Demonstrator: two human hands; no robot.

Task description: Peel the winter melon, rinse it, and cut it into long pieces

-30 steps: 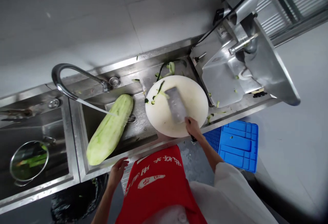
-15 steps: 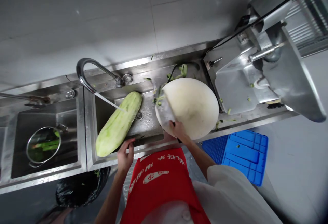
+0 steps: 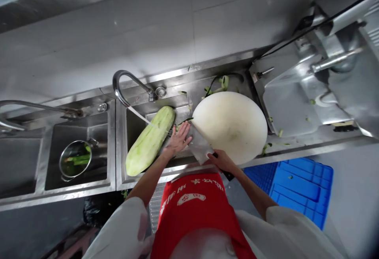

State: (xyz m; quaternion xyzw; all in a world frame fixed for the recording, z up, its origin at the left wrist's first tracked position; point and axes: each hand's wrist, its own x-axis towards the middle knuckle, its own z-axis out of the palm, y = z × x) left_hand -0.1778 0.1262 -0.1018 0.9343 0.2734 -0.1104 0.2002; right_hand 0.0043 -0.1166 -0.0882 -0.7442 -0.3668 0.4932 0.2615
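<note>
My right hand [image 3: 220, 160] grips the dark handle of a cleaver [image 3: 201, 143], whose wide blade tilts over the left edge of a round white cutting board [image 3: 233, 121]. My left hand [image 3: 179, 137] has its fingers spread at the blade's far left end; whether it touches the blade I cannot tell. A large peeled pale-green gourd [image 3: 151, 141] lies slanted in the sink left of that hand. Water runs from the curved faucet [image 3: 130, 73] onto the gourd. Green peel scraps [image 3: 224, 83] lie behind the board.
In the left sink stands a round strainer [image 3: 75, 160] with green pieces. A metal slicing machine [image 3: 314, 89] is at the right. Blue plastic crates [image 3: 302, 188] sit below the counter, and a black bag [image 3: 102, 207] hangs low at the left.
My left hand has moved from the sink's front edge up and right to the blade, fingers now spread. The cleaver has shifted off the board toward the sink. The view has shifted too.
</note>
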